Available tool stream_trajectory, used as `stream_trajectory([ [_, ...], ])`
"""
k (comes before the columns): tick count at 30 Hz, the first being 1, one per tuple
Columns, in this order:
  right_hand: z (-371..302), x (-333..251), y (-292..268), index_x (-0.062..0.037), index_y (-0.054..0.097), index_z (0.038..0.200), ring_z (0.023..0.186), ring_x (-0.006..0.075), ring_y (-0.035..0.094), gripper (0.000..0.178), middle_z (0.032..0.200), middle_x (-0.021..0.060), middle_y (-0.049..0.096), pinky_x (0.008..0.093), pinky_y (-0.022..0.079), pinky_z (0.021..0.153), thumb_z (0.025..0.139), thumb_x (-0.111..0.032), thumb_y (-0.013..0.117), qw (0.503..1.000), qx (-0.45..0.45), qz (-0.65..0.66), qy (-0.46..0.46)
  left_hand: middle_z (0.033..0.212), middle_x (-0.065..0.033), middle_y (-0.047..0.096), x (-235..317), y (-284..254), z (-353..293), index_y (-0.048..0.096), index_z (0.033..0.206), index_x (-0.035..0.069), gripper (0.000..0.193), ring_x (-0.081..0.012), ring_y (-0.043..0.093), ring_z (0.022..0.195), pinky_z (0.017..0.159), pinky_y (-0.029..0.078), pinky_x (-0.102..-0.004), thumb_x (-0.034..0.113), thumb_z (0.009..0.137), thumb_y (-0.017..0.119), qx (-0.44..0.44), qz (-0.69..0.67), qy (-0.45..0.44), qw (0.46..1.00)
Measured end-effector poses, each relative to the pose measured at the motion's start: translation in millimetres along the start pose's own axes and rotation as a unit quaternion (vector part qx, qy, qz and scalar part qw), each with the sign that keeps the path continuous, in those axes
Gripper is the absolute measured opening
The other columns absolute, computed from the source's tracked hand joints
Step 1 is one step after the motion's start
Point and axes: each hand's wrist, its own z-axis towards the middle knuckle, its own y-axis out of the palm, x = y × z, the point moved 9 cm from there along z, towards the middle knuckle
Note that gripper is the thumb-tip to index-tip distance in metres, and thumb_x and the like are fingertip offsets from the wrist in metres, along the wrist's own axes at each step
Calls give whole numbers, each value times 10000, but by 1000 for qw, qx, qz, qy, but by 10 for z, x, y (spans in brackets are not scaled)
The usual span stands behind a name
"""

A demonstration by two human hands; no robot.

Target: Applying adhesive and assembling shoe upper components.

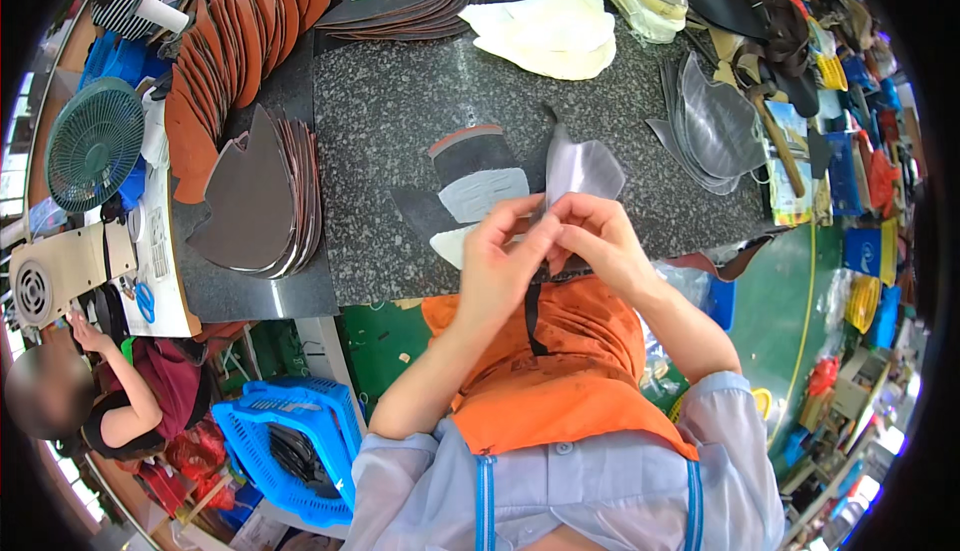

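Near the front edge of the speckled dark stone table (375, 151), my left hand (505, 256) and my right hand (600, 241) meet with fingertips pressed together. Between them they pinch the lower end of a shiny grey curved sheet piece (585, 169), which stands up past my fingers. Its gripped end is mostly hidden by my fingers. Just beyond my left hand, a dark leather piece (468, 159) with a reddish upper edge lies flat. A light grey patch (485, 196) covers its lower part, and a pale tip (450, 249) shows beside my left hand.
Brown leather pieces (235, 41) fan out at far left, with a dark stack (260, 201) nearer. Cream sheets (550, 26) lie at the back. Grey curved pieces (710, 116) and a hammer (780, 146) lie right. A co-worker (130, 391) sits left, near a blue basket (290, 441).
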Motion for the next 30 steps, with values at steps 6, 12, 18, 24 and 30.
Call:
stream_trajectory([
  [6, 68, -124, 49, -4, 598, 880, 674, 80, 589, 157, 756, 17, 627, 245, 505, 629, 959, -139, 614, 993, 39, -94, -58, 800, -58, 629, 364, -102, -51, 698, 1126, -32, 203, -75, 565, 734, 641, 460, -238, 54, 966, 608, 66, 233, 124, 962],
  [12, -2, -231, -92, 1, 575, 720, 616, 78, 588, 226, 681, 46, 629, 267, 468, 564, 878, -74, 718, 948, 93, -234, -197, 945, -46, 696, 244, -509, 33, 706, 1090, -30, 199, -93, 625, 778, 701, 512, -234, 96, 989, 588, 96, -29, -34, 994],
  [18, -74, -473, 254, -22, 611, 949, 649, 94, 585, 18, 797, 21, 633, 245, 493, 603, 931, -21, 614, 923, 230, -86, -295, 879, -69, 638, 861, -141, -28, 641, 986, -4, 93, -152, 585, 723, 666, 469, -267, 2, 943, 560, 145, 260, 303, 905],
  [24, -47, -140, -423, -34, 621, 1163, 700, 42, 494, 190, 803, -26, 583, 216, 434, 622, 1017, -100, 520, 946, 266, -125, -139, 923, -28, 682, 494, -359, 164, 670, 1019, 0, 157, -89, 625, 801, 756, 514, -242, 119, 1007, 568, 163, -185, 34, 968],
  [30, -732, -337, -1328, -100, 640, 1090, 748, 328, 696, 202, 965, 147, 700, 402, 547, 642, 897, -45, 619, 662, 250, -674, -210, 940, -50, 699, 46, -280, 226, 670, 1024, -4, 167, -97, 655, 805, 730, 539, -260, 136, 1008, 580, 113, -241, -34, 963],
])
